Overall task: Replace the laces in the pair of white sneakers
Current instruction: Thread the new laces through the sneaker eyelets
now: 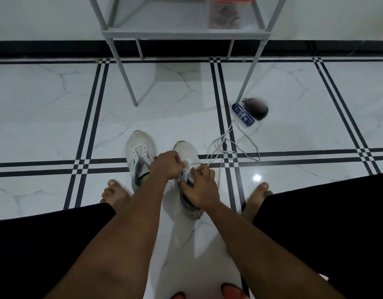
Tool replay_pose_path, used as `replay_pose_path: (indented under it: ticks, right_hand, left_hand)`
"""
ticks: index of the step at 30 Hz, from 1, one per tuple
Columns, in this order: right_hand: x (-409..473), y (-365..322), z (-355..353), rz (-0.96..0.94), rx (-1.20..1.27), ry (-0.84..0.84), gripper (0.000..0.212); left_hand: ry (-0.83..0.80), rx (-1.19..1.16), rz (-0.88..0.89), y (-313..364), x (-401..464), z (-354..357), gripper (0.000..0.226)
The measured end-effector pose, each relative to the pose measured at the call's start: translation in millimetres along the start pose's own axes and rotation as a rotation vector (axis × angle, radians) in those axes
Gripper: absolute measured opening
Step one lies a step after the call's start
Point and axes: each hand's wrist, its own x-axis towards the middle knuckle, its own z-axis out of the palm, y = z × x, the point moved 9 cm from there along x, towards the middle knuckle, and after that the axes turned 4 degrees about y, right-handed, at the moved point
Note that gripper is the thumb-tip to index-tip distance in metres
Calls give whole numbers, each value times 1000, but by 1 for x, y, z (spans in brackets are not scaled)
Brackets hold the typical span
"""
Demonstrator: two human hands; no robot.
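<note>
Both hands are down on the right-hand white low-top sneaker with grey trim [187, 154], which sits on the glossy white marble-look floor tile with black stripes [57, 117] between the person's bare feet. The left hand [164, 166] has its grip clenched over the eyelet area, fingers curled as if pinching the lace or the eyelet flap; exactly what sits between the fingertips is hidden. The right hand [200, 187] grasps the tongue and collar, most likely to hold the shoe steady while the lace is worked.

Trailing away from the right grip, toward the far right, the long white shoelace [225, 147] lies in loose loops on the floor, one end running back to the eyelets. My read: threading has only begun, with most of the lace outside the shoe.

Just left of the left grip, the second white sneaker [140, 156] waits with bare eyelets and its tongue lifted, no lace in it. Well beyond the lace lie a small blue printed tube [243, 115] and a dark rounded brush-like object [257, 108], touching, near a grey metal rack leg [248, 80].
</note>
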Motion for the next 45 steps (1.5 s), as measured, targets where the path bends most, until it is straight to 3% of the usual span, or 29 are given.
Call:
replay_pose_path:
  ticks: [4, 8, 12, 17, 23, 25, 26, 29, 31, 33, 38, 40, 42, 45]
  right_hand:
    - [0, -1, 0, -33, -47, 25, 60]
    - [1, -3, 1, -62, -106, 38, 61]
    - [-1, -5, -1, -79, -139, 47, 63]
    - [-2, -6, -1, -57, -168, 30, 61]
    - [-2, -9, -2, -53, -181, 40, 64]
    - [-1, -10, -2, -54, -191, 47, 64]
    - [-1, -10, -2, -56, -197, 50, 64]
    - [-1, -10, 0, -72, -208, 62, 62]
    - [-1, -10, -1, -77, -212, 70, 62]
    - [-1, -10, -1, -80, -215, 75, 62]
    - [-1, -12, -2, -76, -227, 65, 64]
    - [-2, -12, -2, -73, -232, 58, 64]
    - [-2, -12, -2, -68, -227, 51, 62]
    - [-1, -13, -3, -63, -224, 60, 61]
  left_hand:
    - [82, -36, 58, 4, -4, -5, 29]
    - [154, -16, 71, 8, -4, -10, 10]
    - [188, -12, 80, 7, -7, -8, 17]
    - [260, -598, -245, -24, -3, -18, 22]
    - [341, -1337, -467, -12, 6, -84, 24]
    - [342, -1243, -386, -7, 9, -91, 18]
    - [289, -1052, -305, -3, 10, -88, 16]
    - [97, -422, -136, 3, 8, -48, 47]
    - [59, -102, -34, 5, 3, -22, 47]
    - [104, 53, 22, 5, 0, -12, 38]
    - [139, 198, 85, 9, -3, -10, 28]
    - [183, 153, 97, 15, -5, -17, 28]
    - [297, -95, -18, 9, -1, -42, 30]
    - [279, -438, -247, -10, 18, -65, 42]
